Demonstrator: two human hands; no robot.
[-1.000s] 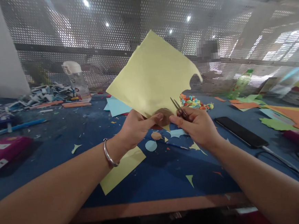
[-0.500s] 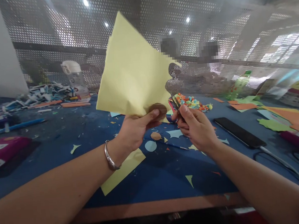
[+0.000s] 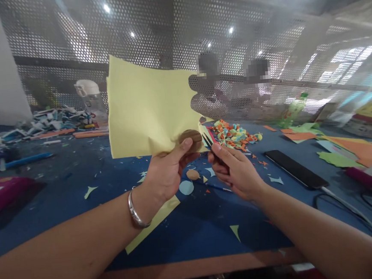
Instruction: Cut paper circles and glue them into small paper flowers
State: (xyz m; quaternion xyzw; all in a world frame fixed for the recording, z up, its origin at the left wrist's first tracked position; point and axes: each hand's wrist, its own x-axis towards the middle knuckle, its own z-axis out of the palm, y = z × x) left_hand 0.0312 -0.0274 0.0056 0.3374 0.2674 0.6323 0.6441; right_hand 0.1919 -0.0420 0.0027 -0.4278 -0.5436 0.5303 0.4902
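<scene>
Yellow paper (image 3: 147,104) stands upright in my left hand (image 3: 165,171), whose thumb presses a round brown disc (image 3: 189,141) against its lower right corner. Scalloped bites run down the paper's right edge. My right hand (image 3: 236,170) is closed around small dark scissors (image 3: 209,143), their blades parted beside the disc at the paper's edge. Below the hands lie a light blue circle (image 3: 186,187) and a tan circle (image 3: 193,174). Another yellow sheet (image 3: 154,223) is partly hidden under my left wrist.
Behind my right hand is a pile of colourful cut pieces (image 3: 237,133). A phone (image 3: 296,169) with a cable lies to the right, near orange and green paper (image 3: 338,157). A clear bottle (image 3: 93,101) and blue-white scraps (image 3: 49,120) are at the back left.
The yellow paper has turned and lowered, so its top edge is now nearly level. The scissors have come closer to the disc, and a strip at the paper's edge has shifted.
</scene>
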